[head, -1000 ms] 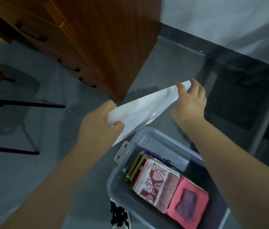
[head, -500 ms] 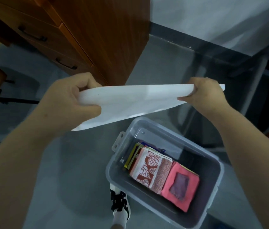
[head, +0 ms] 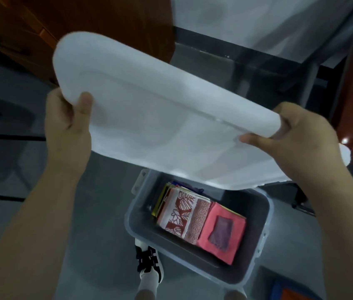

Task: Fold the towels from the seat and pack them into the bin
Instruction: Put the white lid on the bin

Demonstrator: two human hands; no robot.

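Note:
A translucent white lid is held flat in the air above the bin. My left hand grips its left edge, thumb on top. My right hand grips its right edge, thumb pressed on the top face. Below, the clear plastic bin stands on the floor. Inside lie folded towels: a red and white leaf-print one, a speckled brown one and a pink one with a purple patch. Several more folded edges show behind them. The lid hides the bin's far rim.
A wooden drawer cabinet stands at the upper left. Dark chair legs cross the grey floor at left. A metal table frame is at the upper right. My black and white shoe is just in front of the bin.
The lid has turned from edge-on to nearly flat, its top face toward me, and has moved closer over the bin. Both hands kept their hold on its ends.

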